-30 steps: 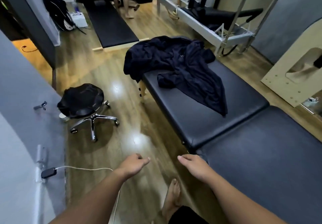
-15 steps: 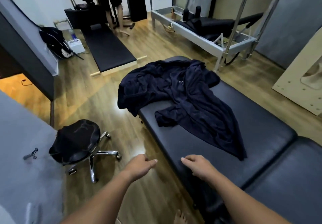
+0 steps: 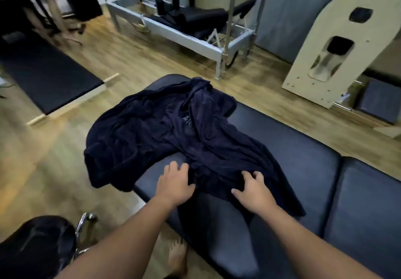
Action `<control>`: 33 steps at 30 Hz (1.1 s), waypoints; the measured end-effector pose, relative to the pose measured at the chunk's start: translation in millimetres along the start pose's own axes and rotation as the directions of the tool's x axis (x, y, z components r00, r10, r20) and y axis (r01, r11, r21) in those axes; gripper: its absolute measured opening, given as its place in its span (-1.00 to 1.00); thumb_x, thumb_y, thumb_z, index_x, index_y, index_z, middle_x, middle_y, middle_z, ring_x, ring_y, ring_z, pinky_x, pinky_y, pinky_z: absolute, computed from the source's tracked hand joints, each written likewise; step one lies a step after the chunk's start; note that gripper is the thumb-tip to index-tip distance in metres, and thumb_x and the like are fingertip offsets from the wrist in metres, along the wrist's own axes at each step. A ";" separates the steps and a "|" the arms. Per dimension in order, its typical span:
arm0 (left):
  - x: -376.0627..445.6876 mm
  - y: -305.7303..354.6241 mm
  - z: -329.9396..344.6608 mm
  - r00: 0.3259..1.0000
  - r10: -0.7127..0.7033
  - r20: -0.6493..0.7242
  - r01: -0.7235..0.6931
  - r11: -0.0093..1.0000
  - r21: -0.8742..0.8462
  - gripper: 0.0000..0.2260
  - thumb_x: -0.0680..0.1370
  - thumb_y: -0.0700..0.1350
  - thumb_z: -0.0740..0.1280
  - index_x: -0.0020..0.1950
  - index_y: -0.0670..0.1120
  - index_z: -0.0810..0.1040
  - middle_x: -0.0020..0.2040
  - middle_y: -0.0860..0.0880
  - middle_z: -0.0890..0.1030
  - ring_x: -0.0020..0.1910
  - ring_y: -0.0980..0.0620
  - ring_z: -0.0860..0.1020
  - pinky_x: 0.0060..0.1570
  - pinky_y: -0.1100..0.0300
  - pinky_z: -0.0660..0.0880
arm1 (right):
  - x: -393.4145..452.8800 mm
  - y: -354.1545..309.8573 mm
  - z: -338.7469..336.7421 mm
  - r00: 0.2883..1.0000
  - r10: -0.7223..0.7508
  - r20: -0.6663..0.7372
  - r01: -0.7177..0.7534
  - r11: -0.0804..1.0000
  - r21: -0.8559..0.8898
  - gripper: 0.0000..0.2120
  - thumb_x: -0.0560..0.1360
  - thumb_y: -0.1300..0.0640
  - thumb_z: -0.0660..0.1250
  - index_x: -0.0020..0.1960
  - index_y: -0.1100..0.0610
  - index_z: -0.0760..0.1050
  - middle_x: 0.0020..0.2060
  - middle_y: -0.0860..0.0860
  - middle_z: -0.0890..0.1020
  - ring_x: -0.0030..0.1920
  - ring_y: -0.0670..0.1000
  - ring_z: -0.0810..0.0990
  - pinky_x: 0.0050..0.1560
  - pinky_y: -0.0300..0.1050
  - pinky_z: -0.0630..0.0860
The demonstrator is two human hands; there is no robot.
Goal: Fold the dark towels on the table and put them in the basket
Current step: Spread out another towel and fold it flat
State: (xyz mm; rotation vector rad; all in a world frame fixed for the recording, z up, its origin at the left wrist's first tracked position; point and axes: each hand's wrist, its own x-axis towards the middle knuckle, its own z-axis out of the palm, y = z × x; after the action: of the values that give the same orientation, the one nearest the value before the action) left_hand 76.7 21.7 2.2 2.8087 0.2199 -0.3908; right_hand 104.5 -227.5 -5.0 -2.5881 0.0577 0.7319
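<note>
Reaching the padded table (image 3: pixel 303 148) after closing in, the left hand (image 3: pixel 173 184) and right hand (image 3: pixel 252 189), fingers loosely spread and gripping nothing, touch the crumpled dark towels (image 3: pixel 169 131) heaped there, folding apparently about to begin.

Towels (image 3: pixel 173 135) lie on the table (image 3: pixel 303 148), stool (image 3: pixel 36 246) to its left.

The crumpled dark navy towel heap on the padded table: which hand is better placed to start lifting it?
Probably the right hand: it already rests on the dark navy towel heap, fingers curling into cloth. The left hand sits at the heap's near edge, partly over the black padded table.
</note>
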 end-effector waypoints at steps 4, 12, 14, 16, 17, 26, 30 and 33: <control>43.7 -11.5 7.3 0.970 0.177 0.165 -0.178 0.984 -0.009 -0.21 0.47 0.16 0.39 0.56 0.09 0.01 0.39 -0.06 0.29 0.35 -0.16 0.33 0.26 -0.12 0.41 | 14.9 -18.3 11.8 0.995 0.093 -0.045 -0.096 0.992 -0.082 -0.04 0.52 -0.09 0.43 0.59 -0.18 -0.23 0.51 0.18 0.04 0.11 0.17 0.55 -0.01 0.03 0.58; 96.5 -11.4 7.1 0.892 0.312 0.328 -0.308 0.949 -0.064 -0.34 0.52 0.16 0.41 0.52 0.01 0.22 0.21 -0.11 0.41 0.27 -0.16 0.41 0.25 -0.08 0.48 | 33.5 -34.4 12.9 0.949 0.280 -0.147 -0.287 0.957 -0.031 -0.46 0.56 0.01 0.37 0.43 -0.12 0.18 0.11 0.10 0.38 0.00 0.16 0.51 -0.02 0.08 0.58; 99.9 -10.0 7.6 0.886 0.332 0.323 -0.318 0.943 -0.095 -0.57 0.53 0.10 0.42 0.29 -0.06 0.41 0.12 -0.08 0.48 0.16 -0.13 0.50 0.18 -0.04 0.52 | 32.0 -34.5 12.7 0.950 0.260 -0.172 -0.267 0.964 -0.018 -0.66 0.58 0.08 0.32 0.31 -0.04 0.33 0.05 0.08 0.45 -0.05 0.14 0.52 -0.02 0.06 0.58; 97.8 -7.6 8.7 0.881 0.340 0.329 -0.313 0.940 -0.132 -0.73 0.51 0.02 0.42 0.09 -0.08 0.46 0.01 -0.04 0.55 0.02 -0.08 0.56 0.06 -0.02 0.58 | 27.1 -33.1 12.7 0.955 0.247 -0.167 -0.256 0.966 -0.035 -0.71 0.55 0.19 0.28 0.26 0.01 0.39 0.00 0.07 0.49 -0.09 0.13 0.52 -0.08 0.01 0.56; 94.7 -5.8 9.3 0.878 0.338 0.339 -0.306 0.941 -0.146 -0.78 0.49 -0.01 0.42 0.00 -0.07 0.45 -0.05 -0.03 0.56 -0.05 -0.06 0.57 0.00 -0.02 0.60 | 24.2 -31.9 13.8 0.957 0.242 -0.159 -0.252 0.967 -0.044 -0.68 0.53 0.25 0.25 0.24 0.02 0.40 -0.03 0.07 0.49 -0.10 0.12 0.51 -0.11 -0.01 0.55; 26.2 56.9 33.0 0.807 0.372 0.458 -0.293 0.927 -0.235 -0.74 0.42 -0.08 0.41 -0.25 -0.07 0.31 -0.25 -0.01 0.50 -0.30 0.03 0.49 -0.30 0.11 0.52 | -18.7 31.4 11.5 0.959 0.210 -0.191 -0.230 0.970 -0.084 -0.68 0.42 0.35 0.22 0.13 0.10 0.43 -0.19 0.04 0.51 -0.23 0.08 0.53 -0.17 0.03 0.62; -8.0 103.4 52.4 0.781 0.383 0.492 -0.321 0.924 -0.210 -0.71 0.40 -0.01 0.42 -0.25 -0.08 0.32 -0.25 -0.01 0.49 -0.30 0.01 0.48 -0.30 0.08 0.51 | -44.5 80.4 2.6 0.950 0.219 -0.225 -0.246 0.964 -0.098 -0.62 0.47 0.33 0.19 0.24 0.06 0.41 -0.10 0.08 0.48 -0.14 0.14 0.52 -0.09 0.03 0.59; -35.5 142.7 67.7 0.764 0.391 0.513 -0.324 0.920 -0.219 -0.71 0.42 0.04 0.43 -0.22 -0.09 0.38 -0.22 -0.02 0.52 -0.27 0.01 0.50 -0.23 0.05 0.55 | -63.8 118.1 -5.7 0.931 0.242 -0.274 -0.274 0.958 -0.086 -0.56 0.51 0.33 0.17 0.33 0.02 0.38 -0.04 0.07 0.42 -0.07 0.12 0.44 -0.08 0.00 0.54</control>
State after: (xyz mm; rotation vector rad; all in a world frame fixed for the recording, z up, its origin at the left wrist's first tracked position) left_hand 53.5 -137.9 -11.5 2.4099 -0.4075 -1.0207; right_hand 33.8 -341.1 -16.7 -2.8143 0.4577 0.4885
